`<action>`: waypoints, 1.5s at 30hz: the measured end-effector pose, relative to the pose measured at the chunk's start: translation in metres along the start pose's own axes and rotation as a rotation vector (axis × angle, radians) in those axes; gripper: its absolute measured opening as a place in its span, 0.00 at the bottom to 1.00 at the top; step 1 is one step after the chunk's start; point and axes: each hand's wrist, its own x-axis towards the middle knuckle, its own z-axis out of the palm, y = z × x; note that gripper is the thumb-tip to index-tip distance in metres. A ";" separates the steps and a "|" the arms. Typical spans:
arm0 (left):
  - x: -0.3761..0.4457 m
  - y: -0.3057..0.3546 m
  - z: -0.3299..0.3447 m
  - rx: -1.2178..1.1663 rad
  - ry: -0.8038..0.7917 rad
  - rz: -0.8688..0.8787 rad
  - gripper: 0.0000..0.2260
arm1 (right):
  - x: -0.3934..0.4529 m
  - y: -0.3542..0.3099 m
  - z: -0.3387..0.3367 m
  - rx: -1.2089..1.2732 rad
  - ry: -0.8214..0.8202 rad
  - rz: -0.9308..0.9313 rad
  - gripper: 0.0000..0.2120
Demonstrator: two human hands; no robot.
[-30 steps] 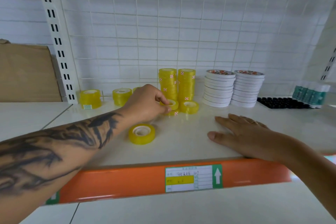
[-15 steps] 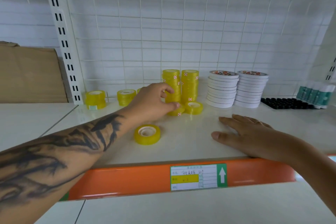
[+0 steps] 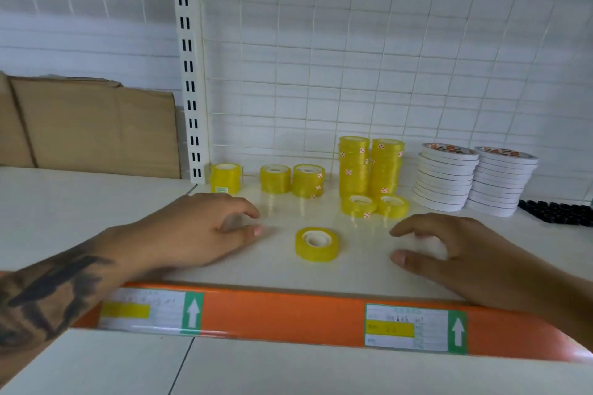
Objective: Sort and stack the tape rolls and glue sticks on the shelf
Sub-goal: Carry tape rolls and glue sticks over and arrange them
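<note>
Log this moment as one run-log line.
left hand: open, empty | right hand: open, empty | loose yellow tape roll: flat between hands, untouched | shelf

One head-worn camera looks forward and slightly down, close over the shelf [image 3: 321, 276], facing the wire grid wall [image 3: 353, 58] behind it.

Cardboard sheet [image 3: 93, 125] leans just left of slotted upright [image 3: 189, 74]; wire grid [image 3: 369, 58] to its right; black tray [image 3: 558, 212] far right.

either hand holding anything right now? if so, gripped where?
Nothing is held. The left hand and right hand hover loosely curled on either side of the loose yellow tape roll, which lies flat on the shelf, untouched.
</note>
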 end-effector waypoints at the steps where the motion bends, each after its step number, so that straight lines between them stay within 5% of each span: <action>1: -0.006 -0.004 -0.001 0.042 -0.022 0.007 0.31 | 0.006 -0.011 0.006 0.026 -0.014 -0.046 0.25; 10: -0.036 -0.018 -0.008 -0.126 0.102 0.040 0.23 | 0.065 -0.076 0.046 0.204 -0.073 -0.275 0.20; 19: -0.052 -0.018 -0.011 -0.357 0.208 0.191 0.11 | 0.094 -0.140 0.058 0.592 -0.299 -0.389 0.28; 24: -0.051 -0.039 -0.021 -0.458 0.224 0.091 0.07 | 0.107 -0.157 0.066 0.549 -0.230 -0.419 0.28; 28: -0.027 -0.056 -0.029 -0.560 0.403 0.005 0.07 | 0.113 -0.147 0.078 0.199 -0.023 -0.436 0.34; 34: 0.056 -0.073 -0.029 -0.322 0.483 -0.182 0.08 | 0.116 -0.147 0.090 0.046 -0.191 -0.382 0.45; 41: 0.102 -0.083 -0.021 -0.277 0.431 -0.296 0.07 | 0.122 -0.145 0.090 0.015 -0.191 -0.376 0.32; 45: 0.103 -0.090 -0.020 -0.339 0.367 -0.291 0.06 | 0.123 -0.142 0.090 0.036 -0.221 -0.369 0.38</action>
